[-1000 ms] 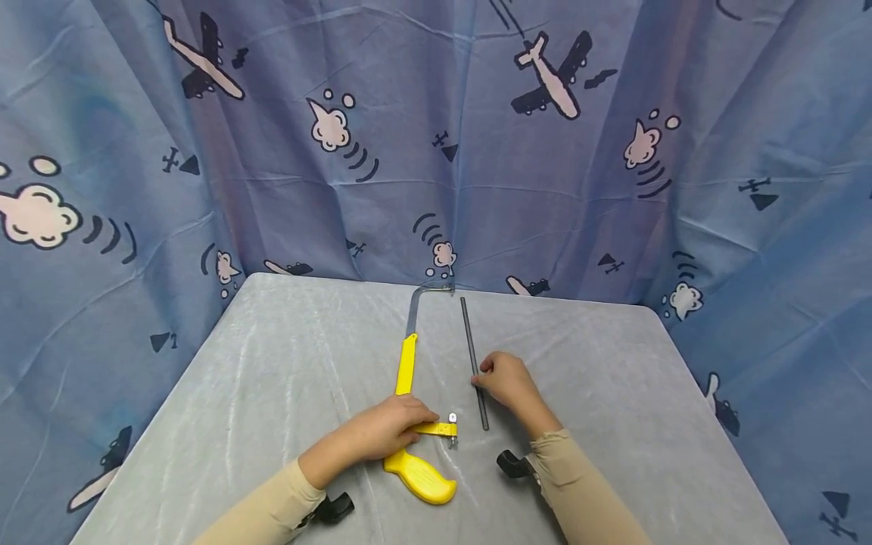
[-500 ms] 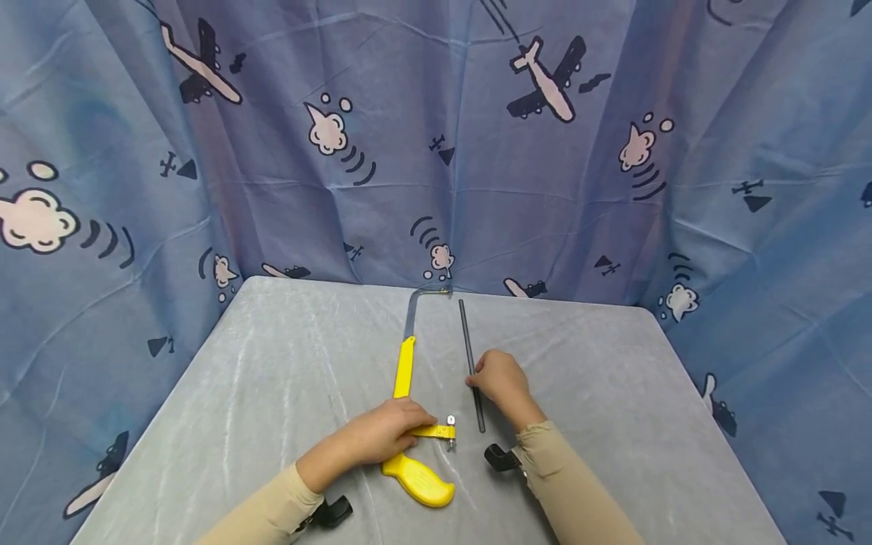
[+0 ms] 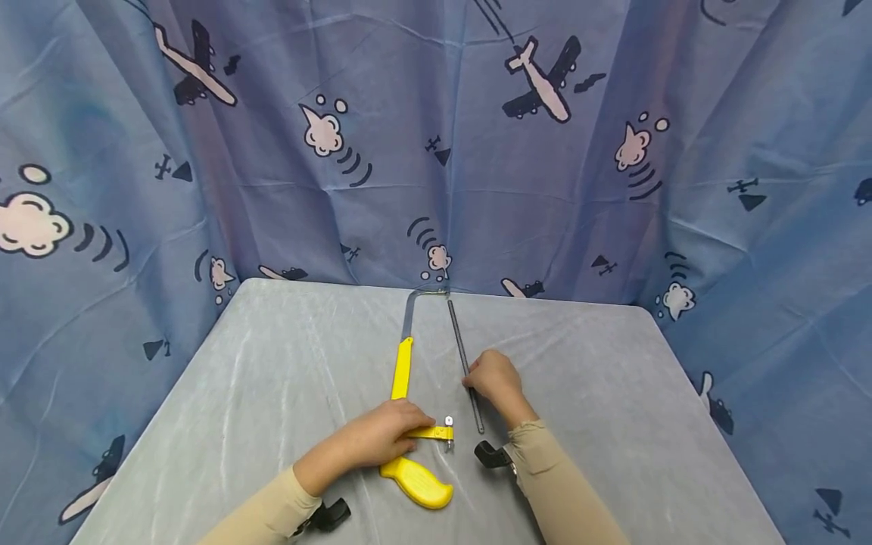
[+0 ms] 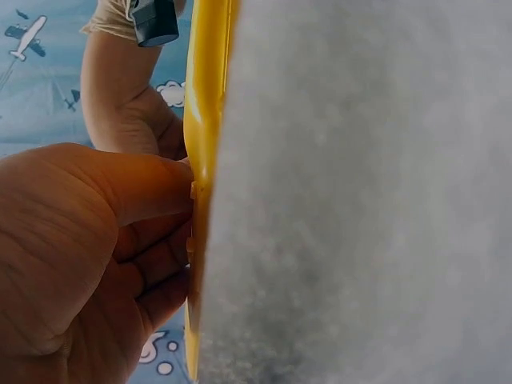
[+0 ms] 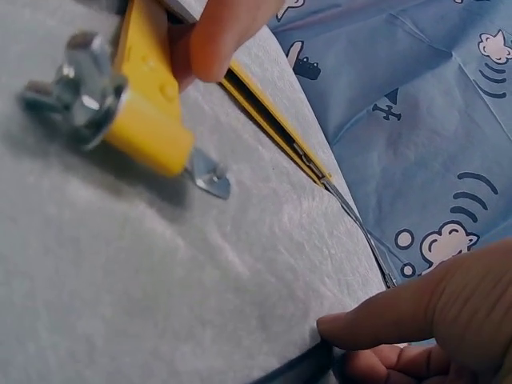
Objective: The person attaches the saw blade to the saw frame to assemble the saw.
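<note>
Grey worktop (image 3: 272, 393) against airplane-print curtain (image 3: 613, 189); left hand (image 3: 381, 435) gripping yellow saw frame (image 3: 402, 371), right hand (image 3: 493, 378) pinching loose blade (image 3: 458, 341).

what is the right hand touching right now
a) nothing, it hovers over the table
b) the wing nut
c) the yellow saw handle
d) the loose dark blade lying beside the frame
d: the right hand has its fingertips on the loose dark blade, which lies on the table just right of the yellow hacksaw frame; the left hand holds that frame near its handle.
</note>
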`<state>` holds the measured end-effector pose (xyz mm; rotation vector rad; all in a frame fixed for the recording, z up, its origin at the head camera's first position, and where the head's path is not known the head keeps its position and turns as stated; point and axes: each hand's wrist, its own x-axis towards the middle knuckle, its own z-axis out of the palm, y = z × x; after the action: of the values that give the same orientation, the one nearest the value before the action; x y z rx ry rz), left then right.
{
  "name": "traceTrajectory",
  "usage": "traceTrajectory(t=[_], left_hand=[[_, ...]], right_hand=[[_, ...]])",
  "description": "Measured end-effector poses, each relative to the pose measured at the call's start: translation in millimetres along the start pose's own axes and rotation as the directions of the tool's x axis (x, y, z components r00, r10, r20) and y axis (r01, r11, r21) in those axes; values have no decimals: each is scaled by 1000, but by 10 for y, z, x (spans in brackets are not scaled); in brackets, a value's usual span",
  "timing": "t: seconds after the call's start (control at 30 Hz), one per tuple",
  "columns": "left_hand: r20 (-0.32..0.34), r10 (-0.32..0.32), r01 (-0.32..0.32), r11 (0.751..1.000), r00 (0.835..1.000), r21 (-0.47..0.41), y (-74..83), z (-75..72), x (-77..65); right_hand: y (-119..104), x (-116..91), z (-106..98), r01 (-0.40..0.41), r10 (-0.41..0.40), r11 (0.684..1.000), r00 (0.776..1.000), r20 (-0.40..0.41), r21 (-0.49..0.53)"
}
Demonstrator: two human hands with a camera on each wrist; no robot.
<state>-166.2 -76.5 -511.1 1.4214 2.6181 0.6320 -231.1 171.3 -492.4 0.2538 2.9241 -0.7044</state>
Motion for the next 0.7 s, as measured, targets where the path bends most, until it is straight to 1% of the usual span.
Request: traceTrajectory(t=[0.13, 0.23, 0.33, 0.4, 0.43, 0.47, 0.53, 0.57, 0.63, 0.67, 0.7], left_hand=[[-7, -8, 8, 1000, 1000, -2, -8, -5, -10], [-7, -3, 3, 1000, 1000, 5, -10, -10, -17], [-13, 6, -6, 1000, 1000, 17, -7, -16, -15], [-20, 9, -9, 1000, 1000, 22, -7, -19, -14], [-24, 11, -11, 1000, 1000, 24, -7, -18, -14], [-27, 12, -12, 1000, 1000, 23, -8, -17, -14], [-33, 17, -16, 1000, 999, 21, -10, -9, -15], [-35, 19, -19, 1000, 999, 18, -10, -4, -16], [-38, 30, -29, 999, 999, 20, -13, 10, -14], [-38, 32, -32, 999, 999, 20, -13, 14, -13], [-38, 35, -35, 999, 999, 22, -15, 19, -12]], right_hand=[[-30, 19, 23, 27, -26, 999, 1000, -12, 18], [-46, 34, 33, 26, -25, 999, 1000, -11, 46], [-48, 43, 20, -10, 7, 989, 1000, 22, 149], [-34, 51, 11, -46, 31, 966, 998, 61, 256], [-22, 55, 9, -67, 40, 943, 995, 87, 325], [-8, 56, 8, -92, 48, 914, 992, 120, 394], [33, 56, 8, -123, 35, 848, 983, 179, 515], [52, 52, 6, -146, 28, 809, 977, 210, 569], [94, 45, 8, -183, 6, 736, 964, 264, 652], [112, 39, 6, -196, -6, 711, 959, 284, 676], [128, 33, 7, -204, -16, 692, 955, 297, 693]])
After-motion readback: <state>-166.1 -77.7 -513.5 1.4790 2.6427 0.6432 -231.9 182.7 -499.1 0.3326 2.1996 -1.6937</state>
